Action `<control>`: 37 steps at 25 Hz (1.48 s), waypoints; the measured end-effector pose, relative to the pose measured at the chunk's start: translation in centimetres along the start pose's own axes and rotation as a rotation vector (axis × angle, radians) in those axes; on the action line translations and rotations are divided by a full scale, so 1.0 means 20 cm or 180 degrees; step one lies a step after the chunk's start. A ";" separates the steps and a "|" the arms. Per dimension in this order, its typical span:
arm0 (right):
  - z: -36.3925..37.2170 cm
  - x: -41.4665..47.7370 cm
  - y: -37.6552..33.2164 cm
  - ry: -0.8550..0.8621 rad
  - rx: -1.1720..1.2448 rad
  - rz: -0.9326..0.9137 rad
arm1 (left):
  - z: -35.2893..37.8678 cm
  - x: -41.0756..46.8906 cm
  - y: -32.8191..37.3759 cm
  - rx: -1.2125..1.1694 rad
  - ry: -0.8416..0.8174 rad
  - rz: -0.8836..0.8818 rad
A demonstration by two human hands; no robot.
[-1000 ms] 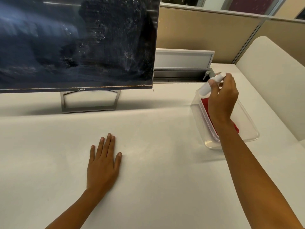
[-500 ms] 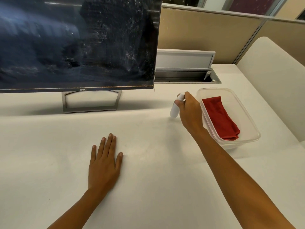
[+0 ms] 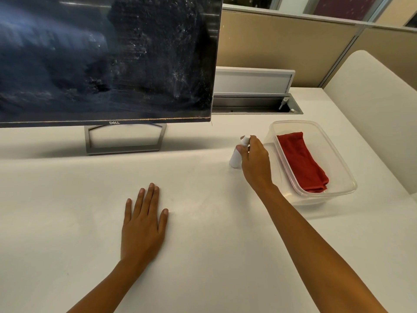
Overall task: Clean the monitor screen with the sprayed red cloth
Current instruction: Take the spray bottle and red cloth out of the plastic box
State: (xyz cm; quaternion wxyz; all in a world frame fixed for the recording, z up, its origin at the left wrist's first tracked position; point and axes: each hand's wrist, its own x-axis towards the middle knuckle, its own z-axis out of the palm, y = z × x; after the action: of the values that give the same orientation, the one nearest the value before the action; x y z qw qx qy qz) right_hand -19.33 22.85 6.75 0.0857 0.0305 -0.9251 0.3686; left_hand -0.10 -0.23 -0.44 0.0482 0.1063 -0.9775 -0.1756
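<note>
The dark monitor screen point(image 3: 108, 59) fills the upper left; smears and specks cover its right half. A folded red cloth point(image 3: 301, 161) lies inside a clear plastic container point(image 3: 345, 170) at the right of the white desk. Just left of the container a small white spray bottle point(image 3: 235, 158) stands on the desk, and my right hand point(image 3: 255, 161) is wrapped around it, thumb on its side. My left hand point(image 3: 143, 224) lies flat on the desk, palm down, fingers apart, holding nothing.
The monitor's grey stand point(image 3: 125, 141) rests on the desk point(image 3: 67, 211) behind my left hand. An open cable tray with a raised lid point(image 3: 252, 82) sits behind the container. Beige partition walls close off the back and a cream panel point(image 3: 372, 105) the right.
My right hand carried the spray bottle from above the container down to the desk on its left, uncovering the red cloth. The left hand has stayed still.
</note>
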 end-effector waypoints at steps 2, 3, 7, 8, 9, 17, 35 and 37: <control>-0.04 -0.01 -0.03 0.0134 0.0208 -0.0162 | 0.00 0.00 0.00 0.0010 -0.0006 -0.0002; -0.07 -0.01 -0.05 0.0384 0.0270 -0.0369 | 0.00 0.00 0.00 0.0019 -0.0008 -0.0003; -0.27 0.05 -0.02 0.1458 -0.0179 -0.0797 | 0.00 0.00 0.00 0.0012 -0.0019 -0.0008; -0.31 0.09 0.00 0.1454 -0.0322 -0.0589 | -0.01 0.00 0.01 0.0014 -0.0021 -0.0003; -0.35 0.12 0.04 0.1305 -0.0497 -0.0285 | -0.01 0.00 0.01 0.0017 -0.0018 -0.0001; -0.45 0.26 0.37 -0.1184 -0.1627 0.1184 | -0.02 0.00 0.02 -0.0007 0.0009 -0.0003; -0.56 0.27 0.35 -0.0353 -0.1840 0.1045 | -0.01 0.00 0.01 0.0003 0.0019 -0.0022; -0.62 0.27 0.25 -0.0075 -0.1725 0.1132 | -0.01 0.00 0.01 -0.0004 0.0035 -0.0021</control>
State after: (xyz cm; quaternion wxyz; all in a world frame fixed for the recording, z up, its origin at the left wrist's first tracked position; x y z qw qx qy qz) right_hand -23.51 35.15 13.18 0.0143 -0.1513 -0.9813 0.1177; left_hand -0.12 -0.07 -0.14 0.0530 0.1104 -0.9768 -0.1757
